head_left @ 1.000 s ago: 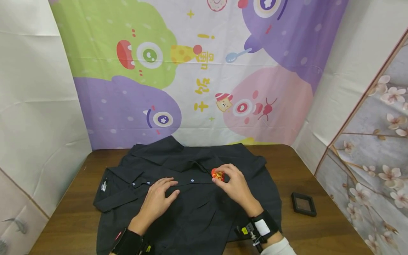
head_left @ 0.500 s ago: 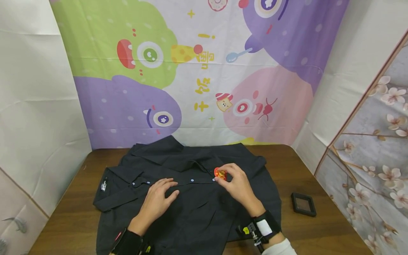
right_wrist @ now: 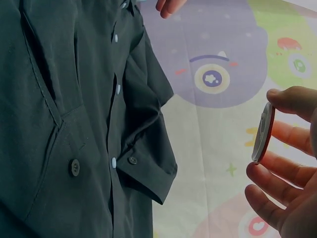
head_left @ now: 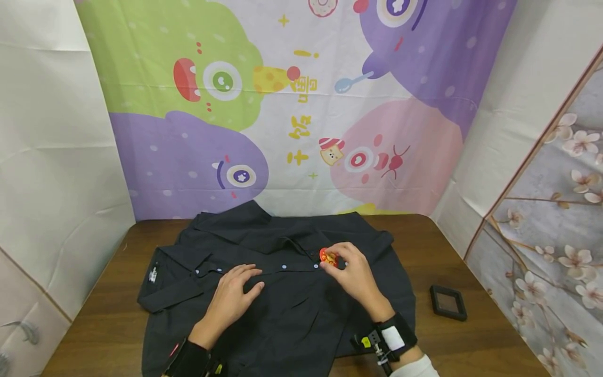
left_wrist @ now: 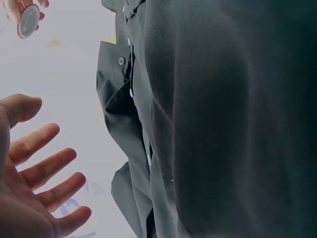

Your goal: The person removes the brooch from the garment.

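Note:
Between its thumb and fingers, my right hand (head_left: 352, 272) pinches a round red-and-gold badge (head_left: 326, 256) above the button line of a dark shirt (head_left: 282, 314). The badge's pale back (right_wrist: 264, 133), with a bar across it, faces the camera in the right wrist view. My left hand (head_left: 233, 293) is over the shirt's left part, holding nothing. Its fingers (left_wrist: 49, 168) are spread in the left wrist view and look apart from the cloth. Light buttons (head_left: 284, 267) run along the shirt's placket.
The shirt lies spread across a brown wooden table (head_left: 103, 314). A small black square frame (head_left: 448, 302) lies at the right. A cartoon-printed cloth (head_left: 301, 157) hangs behind the table, and pale panels stand at both sides.
My right hand has shifted slightly to the right with the badge, and a shirt button it covered now shows. My left hand has stayed nearly still.

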Action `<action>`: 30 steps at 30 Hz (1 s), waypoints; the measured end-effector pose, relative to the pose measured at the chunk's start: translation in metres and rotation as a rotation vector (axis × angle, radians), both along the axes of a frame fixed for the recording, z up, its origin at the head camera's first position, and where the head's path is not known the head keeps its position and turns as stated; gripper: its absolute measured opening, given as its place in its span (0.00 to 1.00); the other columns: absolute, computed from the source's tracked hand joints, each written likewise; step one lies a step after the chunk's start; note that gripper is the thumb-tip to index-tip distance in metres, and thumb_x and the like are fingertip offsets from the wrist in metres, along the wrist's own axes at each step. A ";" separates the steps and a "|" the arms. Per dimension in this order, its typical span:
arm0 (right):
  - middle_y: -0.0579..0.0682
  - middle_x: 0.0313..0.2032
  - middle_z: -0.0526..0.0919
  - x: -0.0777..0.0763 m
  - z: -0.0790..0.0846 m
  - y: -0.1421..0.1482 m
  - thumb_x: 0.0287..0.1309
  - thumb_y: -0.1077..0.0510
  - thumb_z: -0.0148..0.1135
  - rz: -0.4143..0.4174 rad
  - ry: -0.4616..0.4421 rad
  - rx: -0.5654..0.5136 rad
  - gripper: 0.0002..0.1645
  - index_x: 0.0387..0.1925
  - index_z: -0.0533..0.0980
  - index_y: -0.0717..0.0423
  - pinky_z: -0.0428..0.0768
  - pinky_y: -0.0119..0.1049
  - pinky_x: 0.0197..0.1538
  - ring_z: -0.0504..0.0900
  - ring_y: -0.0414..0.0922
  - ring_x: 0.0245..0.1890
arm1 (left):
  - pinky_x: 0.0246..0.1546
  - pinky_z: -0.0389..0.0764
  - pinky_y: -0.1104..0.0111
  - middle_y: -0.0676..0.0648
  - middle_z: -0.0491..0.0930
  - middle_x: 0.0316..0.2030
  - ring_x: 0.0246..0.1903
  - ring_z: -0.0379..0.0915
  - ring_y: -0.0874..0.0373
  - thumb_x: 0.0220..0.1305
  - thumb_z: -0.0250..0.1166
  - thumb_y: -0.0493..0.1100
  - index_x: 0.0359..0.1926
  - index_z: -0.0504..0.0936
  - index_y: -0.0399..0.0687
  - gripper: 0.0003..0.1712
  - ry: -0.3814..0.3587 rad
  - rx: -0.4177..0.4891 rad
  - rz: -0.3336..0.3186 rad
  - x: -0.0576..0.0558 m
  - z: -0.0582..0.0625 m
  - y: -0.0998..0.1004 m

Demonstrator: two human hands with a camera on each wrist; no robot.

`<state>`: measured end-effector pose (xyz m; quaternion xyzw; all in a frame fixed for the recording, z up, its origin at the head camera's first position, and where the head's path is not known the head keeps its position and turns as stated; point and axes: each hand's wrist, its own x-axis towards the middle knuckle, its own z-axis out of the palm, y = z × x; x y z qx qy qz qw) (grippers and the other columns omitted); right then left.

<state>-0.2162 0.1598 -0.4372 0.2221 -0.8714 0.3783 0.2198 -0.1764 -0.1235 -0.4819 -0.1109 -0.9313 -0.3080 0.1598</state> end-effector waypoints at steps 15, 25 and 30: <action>0.51 0.40 0.83 0.001 0.000 0.007 0.43 0.59 0.78 -0.020 0.015 -0.012 0.17 0.38 0.84 0.56 0.80 0.33 0.36 0.79 0.44 0.35 | 0.61 0.68 0.41 0.41 0.80 0.56 0.61 0.71 0.41 0.60 0.68 0.47 0.51 0.84 0.45 0.19 -0.005 -0.004 -0.007 -0.001 -0.002 0.000; 0.51 0.40 0.83 -0.001 0.001 0.012 0.43 0.59 0.78 -0.042 0.005 -0.021 0.17 0.38 0.83 0.57 0.84 0.45 0.42 0.82 0.45 0.39 | 0.61 0.69 0.42 0.41 0.80 0.56 0.61 0.72 0.41 0.61 0.68 0.48 0.51 0.83 0.44 0.20 -0.014 -0.005 -0.013 -0.001 -0.002 0.000; 0.52 0.41 0.83 -0.001 0.002 0.015 0.44 0.58 0.78 -0.078 -0.004 -0.013 0.16 0.38 0.84 0.56 0.84 0.46 0.43 0.82 0.47 0.40 | 0.61 0.70 0.43 0.40 0.80 0.56 0.60 0.72 0.42 0.61 0.68 0.50 0.51 0.84 0.44 0.20 -0.012 0.010 -0.021 -0.001 -0.002 0.000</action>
